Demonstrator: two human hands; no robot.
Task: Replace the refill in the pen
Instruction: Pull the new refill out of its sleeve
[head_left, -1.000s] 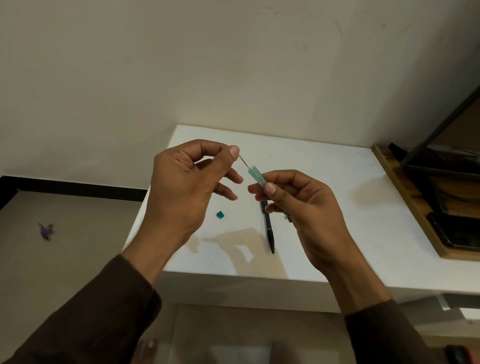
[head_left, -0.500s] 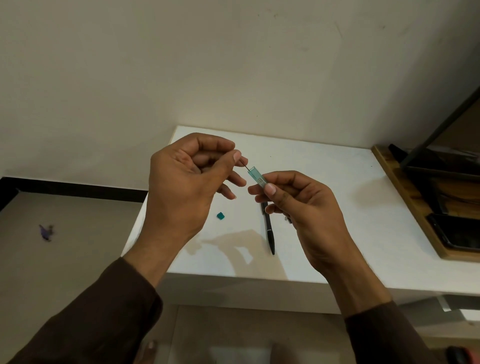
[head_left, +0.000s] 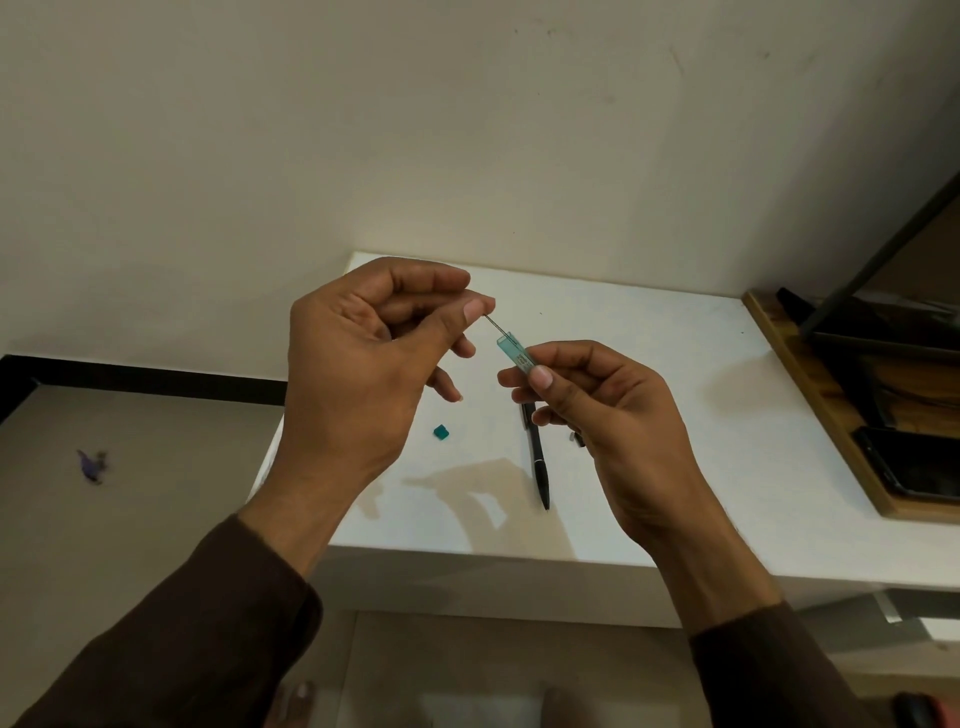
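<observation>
Your left hand (head_left: 358, 374) pinches the tip of a thin dark refill lead (head_left: 497, 327) between thumb and forefinger; the other fingers are curled loosely. Your right hand (head_left: 608, 415) grips a small translucent teal plastic refill case (head_left: 516, 354) between thumb and fingers, open end up toward the left hand. The lead's lower part sits inside the case mouth.

Step in hand, as I judge it: a single lead at the case mouth, either coming out or going back in; one frame cannot settle which. The next move calls for a light pull along the case axis, no sideways bend, since a lead this thin likely snaps.

The slim black pen (head_left: 537, 457) lies on the white table top (head_left: 675, 467) near its front edge, below your right hand, untouched. A small teal cap (head_left: 441, 432) lies left of it.

Hard to make out: the pen's upper end, hidden behind your right fingers; a small object (head_left: 577, 439) by your right palm, unidentifiable; how many leads remain in the case.
</observation>
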